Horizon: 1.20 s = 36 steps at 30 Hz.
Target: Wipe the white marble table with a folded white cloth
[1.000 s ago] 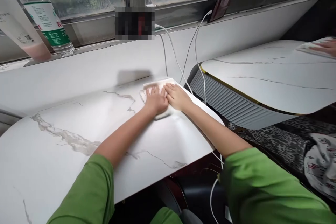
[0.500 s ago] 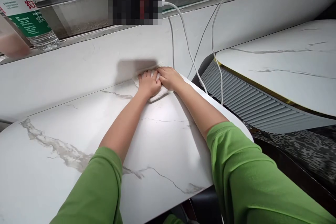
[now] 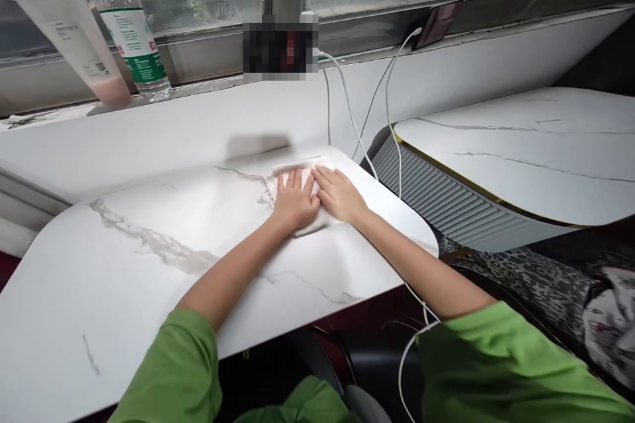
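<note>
A pale cloth (image 3: 317, 223) lies on the white marble-patterned table (image 3: 163, 330), toward its far right part. My left hand (image 3: 296, 201) presses flat on the cloth with its fingers spread. Beside it, my right hand (image 3: 342, 195) also lies flat, its fingers stretched over the right side of the cloth. The thumbs of the two hands are close together. Much of the cloth is hidden under my palms, while its edges show behind and in front of them.
On the windowsill stand a plastic cup with pink drink (image 3: 112, 89) and a labelled water bottle (image 3: 143, 66). A blurred dark object (image 3: 280, 49) sits there with a white cable (image 3: 350, 96) attached. To the right is another marble-patterned table (image 3: 536, 152) with a ribbed side.
Both hands and the cloth have moved from the table's back edge a little toward me. My view has shifted, so more of the windowsill and the cup now show.
</note>
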### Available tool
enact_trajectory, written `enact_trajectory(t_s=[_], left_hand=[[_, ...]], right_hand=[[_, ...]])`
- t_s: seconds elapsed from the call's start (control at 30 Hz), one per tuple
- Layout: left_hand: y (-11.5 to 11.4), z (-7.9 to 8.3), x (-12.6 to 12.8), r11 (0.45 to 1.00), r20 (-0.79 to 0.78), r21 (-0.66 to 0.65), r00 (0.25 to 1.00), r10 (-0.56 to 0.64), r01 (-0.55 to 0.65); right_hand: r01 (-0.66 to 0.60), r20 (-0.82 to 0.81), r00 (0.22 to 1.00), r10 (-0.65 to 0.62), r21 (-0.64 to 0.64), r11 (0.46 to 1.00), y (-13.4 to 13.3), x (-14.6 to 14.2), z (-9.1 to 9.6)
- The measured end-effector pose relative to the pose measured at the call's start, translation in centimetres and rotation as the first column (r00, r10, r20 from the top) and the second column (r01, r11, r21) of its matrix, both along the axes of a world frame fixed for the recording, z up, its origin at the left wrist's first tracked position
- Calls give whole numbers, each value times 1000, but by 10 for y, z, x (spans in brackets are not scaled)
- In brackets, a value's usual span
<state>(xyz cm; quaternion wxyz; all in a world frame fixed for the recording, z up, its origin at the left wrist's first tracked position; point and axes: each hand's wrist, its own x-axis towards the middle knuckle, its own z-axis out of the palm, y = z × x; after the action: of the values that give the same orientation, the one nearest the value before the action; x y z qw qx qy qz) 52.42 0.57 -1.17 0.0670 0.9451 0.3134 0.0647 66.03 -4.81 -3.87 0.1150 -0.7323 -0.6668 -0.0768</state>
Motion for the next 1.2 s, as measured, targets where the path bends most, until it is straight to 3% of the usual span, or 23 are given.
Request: enact_trajectory(t_s=[0.17, 0.27, 0.4, 0.53, 0.7, 0.87, 1.0, 1.2], left_hand=[[-66, 4, -64, 995, 9, -22, 995, -95, 95], [-94, 3, -97, 996, 18, -5, 996, -89, 89], [-110, 1, -117, 998, 21, 14, 998, -58, 58], [-107, 1, -116, 999, 13, 14, 999, -45, 45], [-72, 3, -106, 1000, 7, -17, 1000, -14, 14], [-3, 6, -89, 1000, -43, -31, 999, 2, -4], [51, 6, -77, 998, -68, -13, 996, 62, -63], [102, 6, -61, 992, -60, 39, 991, 121, -119]], right_hand=[[52, 2, 999, -52, 64, 997, -79, -66, -3], [32, 7, 999, -32, 90, 995, -109, -101, -2], [19, 19, 1000, -21, 89, 996, -119, -123, 1], [17, 9, 1000, -18, 94, 995, -111, -121, 0], [21, -12, 1000, -20, 79, 997, -74, -111, 0], [57, -56, 997, -52, 95, 994, -4, -100, 5], [73, -112, 991, -70, 27, 997, 54, -94, 10], [58, -199, 979, -50, 38, 998, 115, -80, 12]])
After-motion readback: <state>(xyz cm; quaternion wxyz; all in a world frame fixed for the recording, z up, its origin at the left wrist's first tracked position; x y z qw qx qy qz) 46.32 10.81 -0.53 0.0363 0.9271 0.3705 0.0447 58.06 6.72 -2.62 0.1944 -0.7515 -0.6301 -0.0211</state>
